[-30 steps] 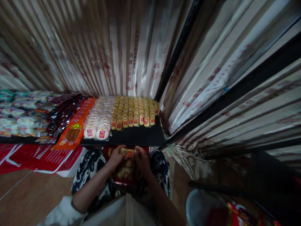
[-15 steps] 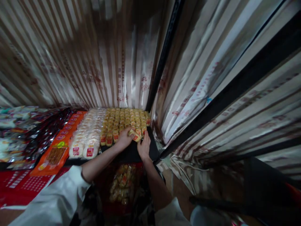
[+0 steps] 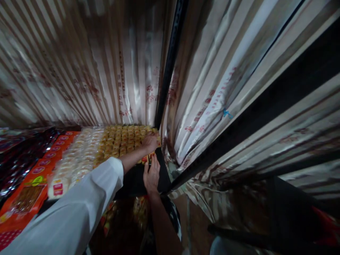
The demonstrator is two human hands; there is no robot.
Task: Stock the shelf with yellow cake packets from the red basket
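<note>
A: Left hand (image 3: 150, 141)?
B: Curled over yellow packets (image 3: 124, 138) at the tabletop (image 3: 135, 180) far-right corner; grip unclear

A: Right hand (image 3: 152, 174)?
B: Fingers apart, flat beside the front row, holding nothing

No text can be read with certainty. The striped shiny curtain (image 3: 127, 78) carries red printed characters, too blurred to read. The small yellow wrapped cakes (image 3: 124, 140) and flat orange packets (image 3: 32, 180) have red labels, also unreadable.

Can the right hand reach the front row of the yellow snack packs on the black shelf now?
Probably yes. The right hand rests on the black shelf just before the yellow snack packs, with nothing between them; the left hand lies farther back on the same packs.
</note>
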